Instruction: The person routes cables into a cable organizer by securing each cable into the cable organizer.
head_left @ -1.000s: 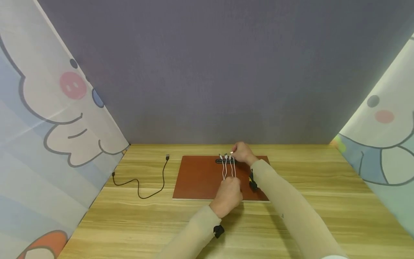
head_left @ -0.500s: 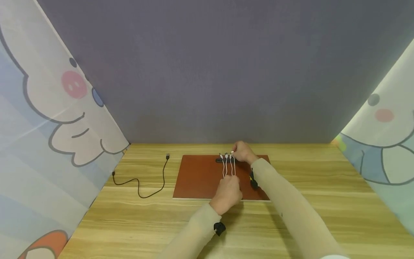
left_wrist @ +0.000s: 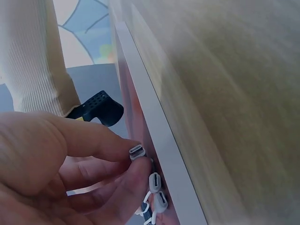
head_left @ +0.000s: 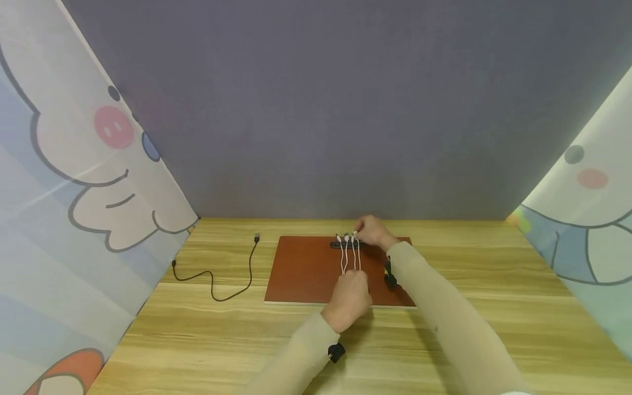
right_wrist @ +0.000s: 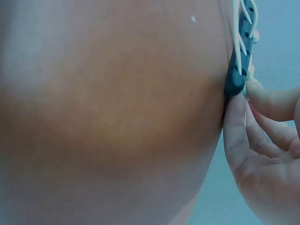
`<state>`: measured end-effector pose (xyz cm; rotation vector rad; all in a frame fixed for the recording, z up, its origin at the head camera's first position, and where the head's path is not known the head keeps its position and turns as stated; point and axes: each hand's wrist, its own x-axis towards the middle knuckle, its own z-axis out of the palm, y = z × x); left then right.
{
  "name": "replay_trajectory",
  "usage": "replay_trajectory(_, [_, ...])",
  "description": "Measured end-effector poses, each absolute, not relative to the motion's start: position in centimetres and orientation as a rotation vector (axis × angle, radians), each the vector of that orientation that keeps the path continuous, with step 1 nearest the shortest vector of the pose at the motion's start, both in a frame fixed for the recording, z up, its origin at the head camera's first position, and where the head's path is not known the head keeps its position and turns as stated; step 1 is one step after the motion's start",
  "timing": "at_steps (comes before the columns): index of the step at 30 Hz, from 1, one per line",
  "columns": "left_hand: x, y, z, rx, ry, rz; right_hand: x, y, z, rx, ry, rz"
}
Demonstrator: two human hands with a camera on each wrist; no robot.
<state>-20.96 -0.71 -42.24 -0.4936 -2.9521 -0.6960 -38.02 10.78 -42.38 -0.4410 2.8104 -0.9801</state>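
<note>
A black cable holder [head_left: 338, 246] lies along the far edge of a reddish-brown board, with several white charging cables [head_left: 342, 258] running through its slots toward me. My left hand [head_left: 349, 299], over the board's near part, pinches the near end of one cable; the left wrist view shows its small USB-C plug [left_wrist: 137, 151] between thumb and forefinger. Two more such plugs [left_wrist: 155, 182] hang just beside those fingers. At the holder's right end, my right hand [head_left: 373, 233] pinches a white cable by its far plug [head_left: 355, 233]. Its fingertips meet the holder's tip [right_wrist: 234, 86] in the right wrist view.
The reddish-brown board [head_left: 301, 269] has a pale front edge [left_wrist: 154, 108] and rests on a wood-grain table [head_left: 474, 263]. Left of it lies a black USB cable [head_left: 212, 280]. A grey wall [head_left: 316, 109] rises behind, with cartoon-printed sheets [head_left: 113, 181] at both sides.
Both hands keep nearly the same places and grips. The whole head view shifts by a few pixels; the cables and holder look otherwise unchanged.
</note>
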Motion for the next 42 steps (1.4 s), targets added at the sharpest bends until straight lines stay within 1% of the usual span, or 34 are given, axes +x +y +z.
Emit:
replay_trajectory(4, [-20.7,-0.7,-42.2,-0.491,-2.928,-0.654,-37.9,11.0,-42.3,-0.426,2.765,-1.045])
replay_trajectory(14, [-20.3,-0.9,-42.2,-0.489,-2.900,-0.598,-37.4,11.6,-42.2,-0.406,2.718,-1.040])
replay_trajectory(20, [-20.1,-1.1,-42.2,-0.536,-2.916,-0.603,-37.2,11.6,-42.2,-0.476,2.785,-0.937])
replay_trajectory(27, [-19.6,-1.0,-42.3,-0.634,-2.869,-0.519,-37.0,11.7,-42.3,-0.485,2.797,-0.905])
replay_trajectory(42, [-18.6,-1.5,-41.9,-0.661,-2.840,-0.571,-37.1,11.5,-42.5,-0.493,2.759,-0.882])
